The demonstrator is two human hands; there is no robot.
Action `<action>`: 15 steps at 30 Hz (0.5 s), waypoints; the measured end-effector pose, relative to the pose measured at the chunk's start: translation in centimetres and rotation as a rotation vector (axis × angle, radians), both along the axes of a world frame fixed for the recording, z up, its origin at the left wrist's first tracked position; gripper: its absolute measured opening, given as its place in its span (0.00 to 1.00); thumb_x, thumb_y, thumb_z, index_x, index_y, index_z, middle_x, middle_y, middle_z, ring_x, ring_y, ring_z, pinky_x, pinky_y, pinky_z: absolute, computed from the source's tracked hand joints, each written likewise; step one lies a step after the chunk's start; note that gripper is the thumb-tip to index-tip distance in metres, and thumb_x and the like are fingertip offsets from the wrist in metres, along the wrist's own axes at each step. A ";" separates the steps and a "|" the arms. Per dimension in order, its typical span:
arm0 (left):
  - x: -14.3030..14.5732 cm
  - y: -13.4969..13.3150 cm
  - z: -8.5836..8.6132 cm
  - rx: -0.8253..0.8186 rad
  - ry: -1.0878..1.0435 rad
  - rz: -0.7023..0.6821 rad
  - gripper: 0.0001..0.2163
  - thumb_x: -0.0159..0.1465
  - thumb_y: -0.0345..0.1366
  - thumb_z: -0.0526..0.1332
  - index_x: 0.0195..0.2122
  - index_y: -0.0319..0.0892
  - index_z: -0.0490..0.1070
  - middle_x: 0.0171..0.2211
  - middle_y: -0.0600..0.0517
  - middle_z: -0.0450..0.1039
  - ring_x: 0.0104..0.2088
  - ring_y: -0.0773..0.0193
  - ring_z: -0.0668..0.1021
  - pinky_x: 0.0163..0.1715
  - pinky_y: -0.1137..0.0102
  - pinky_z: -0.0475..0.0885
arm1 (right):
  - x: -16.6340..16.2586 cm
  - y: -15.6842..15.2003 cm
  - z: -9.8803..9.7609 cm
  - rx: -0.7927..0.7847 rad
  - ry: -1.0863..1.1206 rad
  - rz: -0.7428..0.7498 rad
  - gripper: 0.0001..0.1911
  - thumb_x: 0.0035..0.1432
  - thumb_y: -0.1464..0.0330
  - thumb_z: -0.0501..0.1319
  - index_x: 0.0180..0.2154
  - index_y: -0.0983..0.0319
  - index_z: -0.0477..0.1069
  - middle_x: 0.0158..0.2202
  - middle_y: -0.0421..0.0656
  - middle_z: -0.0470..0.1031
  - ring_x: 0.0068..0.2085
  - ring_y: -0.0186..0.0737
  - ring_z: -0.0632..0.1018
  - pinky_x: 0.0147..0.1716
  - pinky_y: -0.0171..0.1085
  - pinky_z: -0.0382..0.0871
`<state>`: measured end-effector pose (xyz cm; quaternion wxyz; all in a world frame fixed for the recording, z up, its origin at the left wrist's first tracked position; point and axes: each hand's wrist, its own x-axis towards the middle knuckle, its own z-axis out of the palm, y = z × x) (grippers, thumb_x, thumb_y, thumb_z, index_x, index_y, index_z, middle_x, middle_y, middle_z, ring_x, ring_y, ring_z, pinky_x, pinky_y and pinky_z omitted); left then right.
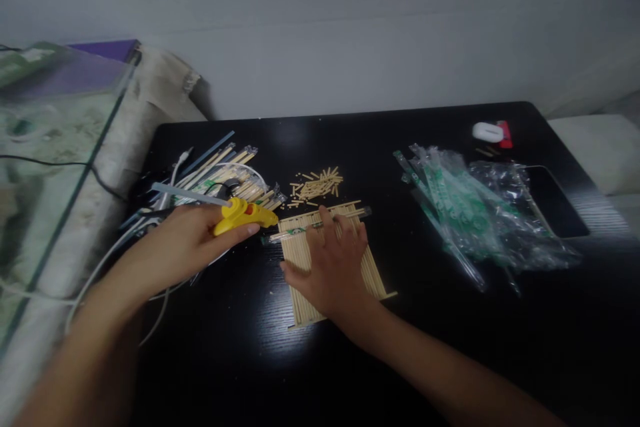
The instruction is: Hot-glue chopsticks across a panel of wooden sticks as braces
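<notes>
My left hand [185, 248] is closed round a yellow glue gun [244, 214], its nozzle pointing right toward the far left corner of a flat panel of wooden sticks [300, 293]. My right hand [336, 263] lies flat on that panel with fingers spread, pressing it onto the black table [350, 140]. A wrapped stick [320, 223] lies across the panel's far edge, under my fingertips.
A small heap of cut stick pieces [316, 185] lies behind the panel. Wrapped chopsticks and cables [220, 177] are piled at the left. Empty clear wrappers [470, 213] spread at the right, beside a dark phone [555, 203]. A white and red object [493, 133] sits far right. A glass tank [55, 147] stands left.
</notes>
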<state>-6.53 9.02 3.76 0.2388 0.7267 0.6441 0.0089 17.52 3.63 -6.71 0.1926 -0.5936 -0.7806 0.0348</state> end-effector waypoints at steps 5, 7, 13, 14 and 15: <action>0.9 -0.2 0.2 -0.006 -0.008 0.019 0.30 0.66 0.66 0.56 0.20 0.44 0.66 0.16 0.58 0.60 0.19 0.67 0.63 0.22 0.69 0.56 | 0.1 0.0 0.1 -0.018 -0.002 0.005 0.30 0.58 0.43 0.66 0.52 0.57 0.72 0.69 0.56 0.65 0.66 0.67 0.61 0.65 0.70 0.49; 1.2 -0.2 0.2 -0.012 -0.007 0.013 0.29 0.67 0.64 0.57 0.21 0.44 0.67 0.17 0.57 0.61 0.19 0.67 0.64 0.24 0.69 0.57 | 0.1 0.0 0.2 -0.050 -0.016 0.011 0.31 0.58 0.43 0.66 0.53 0.57 0.72 0.70 0.56 0.64 0.66 0.68 0.61 0.65 0.71 0.48; 1.8 -0.2 0.0 -0.027 0.003 0.011 0.30 0.67 0.65 0.55 0.22 0.43 0.70 0.18 0.55 0.65 0.21 0.64 0.67 0.26 0.67 0.58 | 0.1 0.0 0.3 -0.042 -0.019 0.010 0.31 0.58 0.42 0.66 0.53 0.57 0.72 0.69 0.57 0.64 0.66 0.69 0.60 0.65 0.71 0.48; 1.9 -0.1 0.0 -0.025 0.003 0.016 0.29 0.67 0.65 0.55 0.23 0.43 0.70 0.18 0.54 0.65 0.22 0.64 0.67 0.26 0.66 0.58 | 0.1 0.0 0.3 -0.033 -0.015 0.008 0.31 0.58 0.42 0.66 0.53 0.57 0.73 0.69 0.57 0.65 0.66 0.69 0.61 0.65 0.71 0.48; 2.0 -0.1 -0.1 -0.028 -0.002 0.019 0.29 0.67 0.65 0.55 0.23 0.43 0.70 0.18 0.54 0.66 0.22 0.64 0.67 0.26 0.66 0.58 | 0.1 0.0 0.3 -0.029 -0.010 0.007 0.31 0.58 0.42 0.66 0.52 0.57 0.73 0.69 0.57 0.65 0.66 0.69 0.61 0.64 0.71 0.48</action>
